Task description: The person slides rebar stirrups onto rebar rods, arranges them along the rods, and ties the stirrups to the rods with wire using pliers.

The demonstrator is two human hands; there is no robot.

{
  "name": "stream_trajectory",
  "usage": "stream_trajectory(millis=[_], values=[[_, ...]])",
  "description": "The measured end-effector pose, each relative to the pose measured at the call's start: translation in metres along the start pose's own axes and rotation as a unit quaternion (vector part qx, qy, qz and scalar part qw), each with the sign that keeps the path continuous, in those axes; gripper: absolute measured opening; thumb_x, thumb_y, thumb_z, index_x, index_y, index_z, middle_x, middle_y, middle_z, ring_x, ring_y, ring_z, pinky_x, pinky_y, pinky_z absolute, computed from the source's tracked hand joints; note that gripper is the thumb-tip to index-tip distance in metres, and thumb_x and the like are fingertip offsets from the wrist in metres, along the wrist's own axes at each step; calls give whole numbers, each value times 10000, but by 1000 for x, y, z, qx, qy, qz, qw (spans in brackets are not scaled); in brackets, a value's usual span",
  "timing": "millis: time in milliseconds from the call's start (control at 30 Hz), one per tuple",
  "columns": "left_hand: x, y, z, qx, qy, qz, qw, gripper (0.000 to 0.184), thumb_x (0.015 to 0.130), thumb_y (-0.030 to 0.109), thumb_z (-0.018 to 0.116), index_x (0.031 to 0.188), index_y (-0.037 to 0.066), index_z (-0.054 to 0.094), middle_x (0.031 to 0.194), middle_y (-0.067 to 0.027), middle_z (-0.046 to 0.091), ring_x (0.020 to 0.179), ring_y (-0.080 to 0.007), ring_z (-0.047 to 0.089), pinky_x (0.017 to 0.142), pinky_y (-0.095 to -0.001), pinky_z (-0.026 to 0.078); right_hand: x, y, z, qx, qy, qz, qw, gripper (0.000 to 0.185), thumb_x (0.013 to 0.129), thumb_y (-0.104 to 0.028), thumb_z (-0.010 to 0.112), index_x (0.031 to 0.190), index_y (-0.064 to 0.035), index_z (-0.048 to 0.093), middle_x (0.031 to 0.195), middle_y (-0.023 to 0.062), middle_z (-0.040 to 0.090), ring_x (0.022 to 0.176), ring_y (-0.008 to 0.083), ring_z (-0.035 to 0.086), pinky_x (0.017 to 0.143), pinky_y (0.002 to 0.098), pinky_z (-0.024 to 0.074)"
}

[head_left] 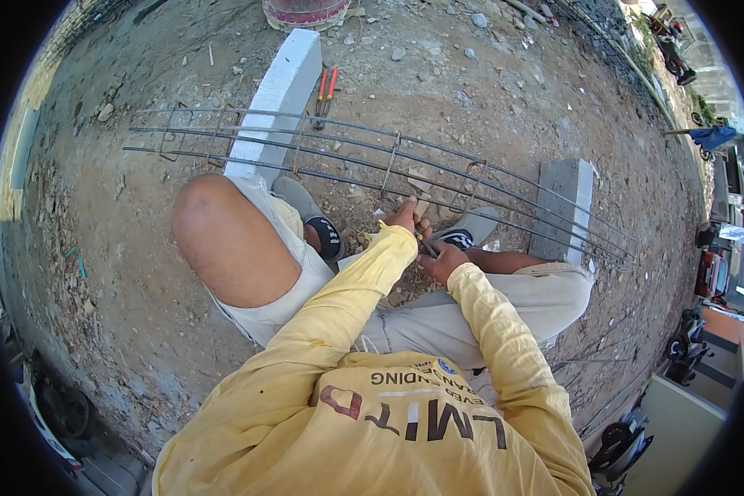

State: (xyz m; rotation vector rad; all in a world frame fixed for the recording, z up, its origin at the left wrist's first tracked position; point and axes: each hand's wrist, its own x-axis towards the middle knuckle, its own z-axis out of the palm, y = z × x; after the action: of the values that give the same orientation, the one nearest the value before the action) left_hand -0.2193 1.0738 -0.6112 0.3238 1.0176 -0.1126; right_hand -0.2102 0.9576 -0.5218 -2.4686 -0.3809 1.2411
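Gripping tool [426, 247], right hand [446, 262]; left hand [404, 217], hold unclear; open dirt [504, 103] beyond rebar [398, 136] edge

An outdoor building site or work yard is shown. The ground is formed by bare earth [504, 107], strewn with stones [479, 20] and scraps. Construction work is indicated by a rebar cage [391, 162], laid across a whitish block [283, 87] and a grey concrete block [558, 207], and by red-handled pliers [321, 86] placed on the soil. A reddish tub [306, 11] is partly seen at the top edge. An open-air parking area alongside is suggested by daylight, parked motorcycles [618, 446] and a red vehicle [711, 273] at the right edge.
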Motion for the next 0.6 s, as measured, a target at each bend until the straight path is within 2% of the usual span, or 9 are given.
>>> stream_trajectory(millis=[100, 167, 200, 267, 367, 433, 500, 533, 600], values=[[0, 1, 8, 58, 86, 17, 994, 410, 936, 367, 543, 666, 77, 437, 575, -53, 461, 483, -203, 509, 464, -386, 475, -7, -8, 10, -120, 80, 40, 989, 473, 812, -369, 621, 1146, -37, 590, 1004, 273, 645, 1001, 396, 615, 899, 449, 474], [-1, 0, 10, 76, 81, 20, 994, 442, 927, 400, 508, 669, 46, 452, 570, -83, 516, 466, -208, 546, 440, -362, 483, -12, -14, 15, -130, 112, 58, 983, 512, 819, -415, 610, 1168, -45, 550, 1096, 275, 615, 1030, 398, 600, 893, 482, 469], [-2, -1, 19, 59, 142, 39, 987, 425, 911, 407, 512, 711, 35, 467, 577, -96, 535, 467, -210, 554, 427, -359, 487, -20, -30, 11, -148, 123, 69, 979, 516, 818, -433, 612, 1155, -48, 547, 1073, 273, 624, 1014, 396, 608, 880, 487, 473], [0, -5, 21, 70, 147, 42, 986, 408, 906, 391, 534, 824, -8, 508, 584, -104, 551, 436, -210, 540, 402, -357, 474, -15, -30, 12, -191, 117, 99, 970, 542, 821, -501, 610, 1117, -50, 554, 1017, 235, 655, 976, 390, 629, 844, 485, 491], [17, -12, 13, 64, 110, 15, 992, 461, 867, 426, 609, 933, -28, 566, 624, -109, 553, 462, -193, 544, 414, -339, 461, -14, -39, 5, -211, 111, 104, 966, 527, 798, -474, 664, 996, 13, 621, 979, 248, 661, 950, 385, 641, 806, 475, 509], [-29, 11, 16, 105, 64, 28, 992, 588, 768, 539, 699, 1004, 7, 611, 662, -85, 582, 527, -184, 574, 499, -343, 501, -3, -15, 2, -227, 107, 42, 967, 507, 784, -428, 688, 885, 65, 632, 801, 267, 659, 772, 372, 677, 691, 441, 538], [19, -8, -6, 129, 13, 30, 991, 559, 722, 573, 728, 950, 70, 641, 690, -72, 606, 584, -185, 599, 562, -357, 524, -11, -35, -14, -108, 35, 46, 992, 459, 769, -381, 711, 828, 69, 641, 686, 227, 639, 618, 327, 658, 589, 412, 530], [21, -10, -9, 79, -27, 7, 996, 514, 739, 561, 722, 917, 86, 641, 699, -71, 611, 607, -189, 607, 572, -363, 524, -13, -43, -20, -48, -3, 51, 998, 437, 762, -357, 723, 800, 71, 645, 629, 208, 630, 541, 304, 649, 538, 398, 525], [22, -7, -10, -16, -112, -40, 993, 431, 772, 537, 711, 852, 119, 640, 717, -68, 622, 652, -196, 623, 593, -375, 522, 11, -2, -13, 55, -56, 52, 996, 374, 750, -308, 741, 760, 56, 655, 600, 155, 616, 480, 246, 611, 484, 376, 502]])
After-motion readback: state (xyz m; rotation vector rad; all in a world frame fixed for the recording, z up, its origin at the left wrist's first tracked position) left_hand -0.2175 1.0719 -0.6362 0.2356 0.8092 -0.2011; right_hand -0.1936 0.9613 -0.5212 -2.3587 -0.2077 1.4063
